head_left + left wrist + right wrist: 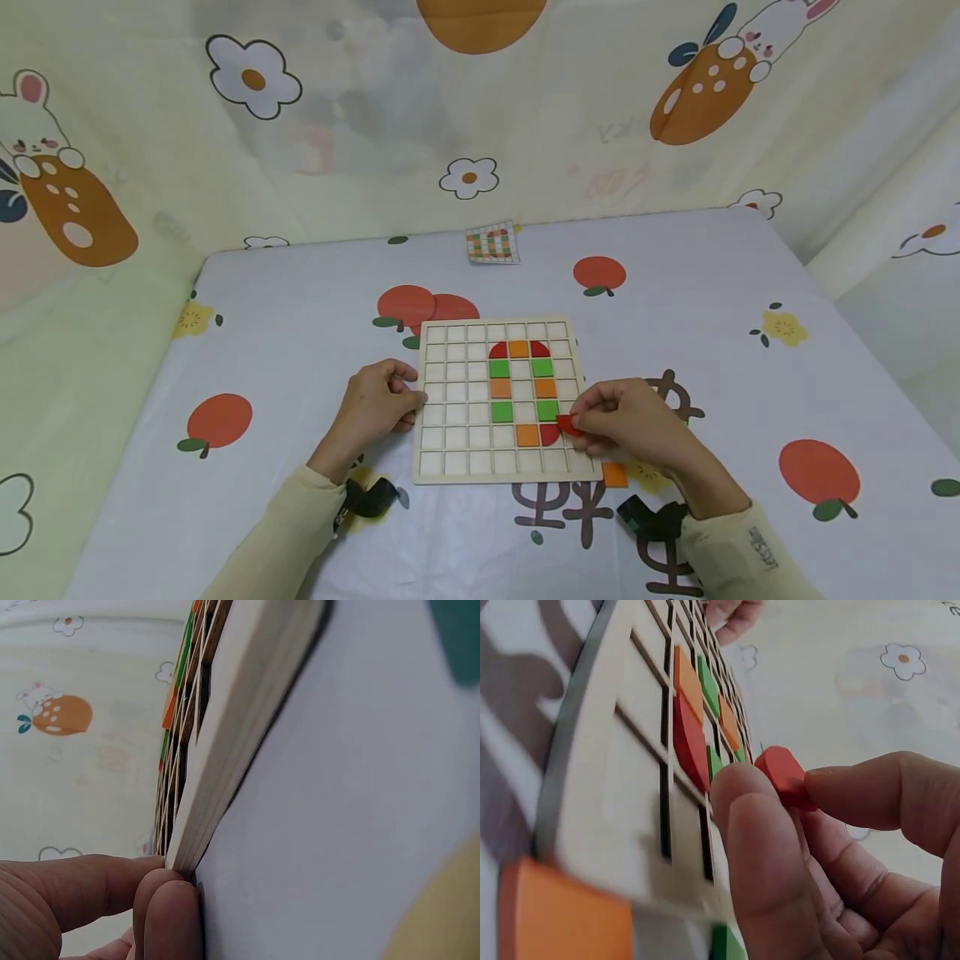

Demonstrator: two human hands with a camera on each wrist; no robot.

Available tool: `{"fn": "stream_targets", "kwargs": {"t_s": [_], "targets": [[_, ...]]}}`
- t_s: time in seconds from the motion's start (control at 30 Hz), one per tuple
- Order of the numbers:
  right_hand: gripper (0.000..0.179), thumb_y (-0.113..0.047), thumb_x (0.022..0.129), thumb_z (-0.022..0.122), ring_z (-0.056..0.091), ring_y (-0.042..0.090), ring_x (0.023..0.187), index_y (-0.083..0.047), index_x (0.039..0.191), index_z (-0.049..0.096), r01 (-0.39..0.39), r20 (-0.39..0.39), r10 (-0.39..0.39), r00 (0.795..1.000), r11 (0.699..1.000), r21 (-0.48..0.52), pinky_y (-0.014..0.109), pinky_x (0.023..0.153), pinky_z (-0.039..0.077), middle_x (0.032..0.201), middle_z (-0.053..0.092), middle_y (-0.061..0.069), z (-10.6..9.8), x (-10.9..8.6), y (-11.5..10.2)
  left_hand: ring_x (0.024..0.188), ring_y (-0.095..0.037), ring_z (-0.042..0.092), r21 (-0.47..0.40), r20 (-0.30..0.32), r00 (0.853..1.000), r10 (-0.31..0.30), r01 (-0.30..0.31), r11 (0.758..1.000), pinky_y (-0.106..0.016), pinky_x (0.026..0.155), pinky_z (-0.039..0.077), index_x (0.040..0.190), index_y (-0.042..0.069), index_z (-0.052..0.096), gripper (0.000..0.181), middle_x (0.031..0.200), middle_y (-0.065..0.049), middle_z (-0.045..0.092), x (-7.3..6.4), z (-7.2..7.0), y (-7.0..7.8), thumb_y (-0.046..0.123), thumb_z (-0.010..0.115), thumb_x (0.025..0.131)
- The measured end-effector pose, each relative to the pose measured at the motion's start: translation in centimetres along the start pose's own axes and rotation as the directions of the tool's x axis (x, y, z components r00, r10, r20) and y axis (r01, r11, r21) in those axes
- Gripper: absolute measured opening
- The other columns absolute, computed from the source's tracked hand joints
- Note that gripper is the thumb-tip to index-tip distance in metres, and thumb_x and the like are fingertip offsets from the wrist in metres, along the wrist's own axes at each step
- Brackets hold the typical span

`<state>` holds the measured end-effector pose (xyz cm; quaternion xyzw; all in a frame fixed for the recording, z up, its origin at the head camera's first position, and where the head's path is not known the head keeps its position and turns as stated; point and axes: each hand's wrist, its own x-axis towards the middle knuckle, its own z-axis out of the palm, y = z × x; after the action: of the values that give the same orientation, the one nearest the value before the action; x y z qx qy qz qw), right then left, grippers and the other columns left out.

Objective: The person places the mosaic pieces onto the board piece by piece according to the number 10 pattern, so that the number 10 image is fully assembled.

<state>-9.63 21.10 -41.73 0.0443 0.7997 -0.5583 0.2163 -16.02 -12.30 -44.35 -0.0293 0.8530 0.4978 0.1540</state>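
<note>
A wooden grid board (454,440) lies on the table, with orange, green and red rounded pieces forming an outline in its right half. My left hand (378,396) pinches the board's left edge; in the left wrist view its fingertips (174,907) are right at the pale wooden side. Over the board's lower right part, my right hand (630,421) pinches a red rounded piece (784,774) between thumb and finger. A red quarter-round piece (550,434) sits in the grid just left of it, beside an orange square (527,435).
A loose orange square (615,476) lies by the board's lower right corner, and a bit of green piece (726,943) shows near it in the right wrist view. Behind the board stands a small pattern card (492,244). A printed curtain (360,125) hangs behind the table.
</note>
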Motion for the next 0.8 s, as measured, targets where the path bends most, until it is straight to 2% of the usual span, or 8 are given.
{"fn": "stream_targets", "kwargs": {"t_s": [0.13, 0.33, 0.63, 0.8], "targets": [[0.02, -0.013, 0.095, 0.074, 0.077, 0.028, 0.073, 0.005, 0.104, 0.071, -0.006, 0.05, 0.005, 0.999, 1.0, 0.027, 0.03, 0.067, 0.064, 0.09, 0.076, 0.015, 0.5, 0.8, -0.5, 0.055, -0.015, 0.066, 0.003, -0.001, 1.0, 0.006, -0.006, 1.0, -0.028, 0.055, 0.061, 0.112, 0.0, 0.066, 0.027, 0.08, -0.01, 0.066, 0.0, 0.1, 0.0, 0.004, 0.08, 0.089], [0.017, -0.011, 0.093, 0.075, 0.076, 0.024, 0.071, 0.003, 0.1, 0.072, -0.032, 0.077, 0.029, 0.997, 0.999, 0.038, 0.029, 0.067, 0.063, 0.088, 0.074, 0.014, 1.8, 1.9, -1.5, 0.055, -0.016, 0.066, 0.001, -0.003, 1.0, 0.004, -0.004, 1.0, -0.029, 0.055, 0.06, 0.112, 0.0, 0.066, 0.027, 0.08, -0.01, 0.066, 0.0, 0.0, 0.0, 0.004, 0.08, 0.089], [0.009, -0.008, 0.088, 0.076, 0.069, 0.021, 0.063, -0.001, 0.092, 0.073, 0.006, 0.069, -0.006, 0.998, 1.0, -0.012, 0.027, 0.063, 0.062, 0.076, 0.072, 0.011, 3.9, 2.9, -2.0, 0.055, -0.016, 0.066, -0.005, 0.0, 1.0, 0.011, -0.011, 1.0, -0.029, 0.055, 0.061, 0.111, 0.0, 0.066, 0.026, 0.08, -0.011, 0.066, 0.1, 0.0, -0.1, 0.004, 0.08, 0.089], [0.007, -0.006, 0.087, 0.075, 0.067, 0.02, 0.061, -0.001, 0.092, 0.073, 0.026, 0.084, -0.023, 0.996, 0.999, -0.03, 0.027, 0.062, 0.061, 0.074, 0.071, 0.01, 4.7, 3.2, -2.4, 0.055, -0.016, 0.066, -0.007, -0.001, 1.0, 0.014, -0.014, 1.0, -0.029, 0.055, 0.061, 0.111, 0.0, 0.066, 0.026, 0.079, -0.01, 0.066, 0.1, 0.0, -0.1, 0.004, 0.08, 0.089]]}}
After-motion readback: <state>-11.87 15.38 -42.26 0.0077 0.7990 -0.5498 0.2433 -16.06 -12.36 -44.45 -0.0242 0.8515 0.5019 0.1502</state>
